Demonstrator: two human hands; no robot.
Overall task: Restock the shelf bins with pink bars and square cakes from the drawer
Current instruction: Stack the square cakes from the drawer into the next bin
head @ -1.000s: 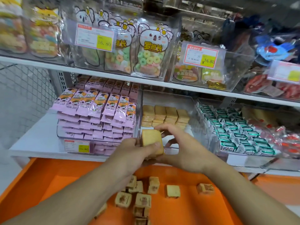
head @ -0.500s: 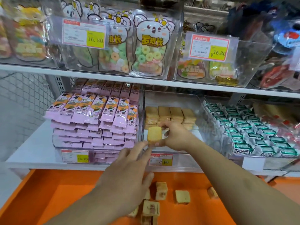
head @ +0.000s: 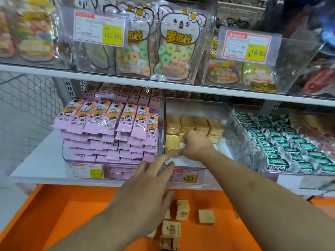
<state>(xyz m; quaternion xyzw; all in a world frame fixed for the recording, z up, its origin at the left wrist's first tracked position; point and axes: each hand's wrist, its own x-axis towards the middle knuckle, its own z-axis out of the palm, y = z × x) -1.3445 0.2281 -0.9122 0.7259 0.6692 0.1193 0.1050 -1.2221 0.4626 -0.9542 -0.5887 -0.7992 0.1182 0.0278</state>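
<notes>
A shop shelf is sitting above an open orange drawer (head: 54,214). At the far left of the lower shelf, pink bars (head: 108,120) are lying stacked high in a clear bin (head: 68,156), with a yellow price tag (head: 88,170) hanging on its front. Nearer, the left hand (head: 145,192) is hovering over the drawer with its fingers spread and relaxed, gripping nothing. Beneath and just right of it, loose square cakes (head: 182,210) are lying on the drawer floor. Above, in the middle bin (head: 195,105), a row of wrapped cakes (head: 194,125) is standing at the back. The right hand (head: 196,145) is reaching into this bin, its fingers curled around one yellow square cake (head: 172,142) sitting at the bin's left front. Farther right, green-wrapped sweets (head: 290,147) are filling a neighbouring bin. On the upper shelf, bags of ring-shaped candies (head: 174,51) are standing in clear boxes.
</notes>
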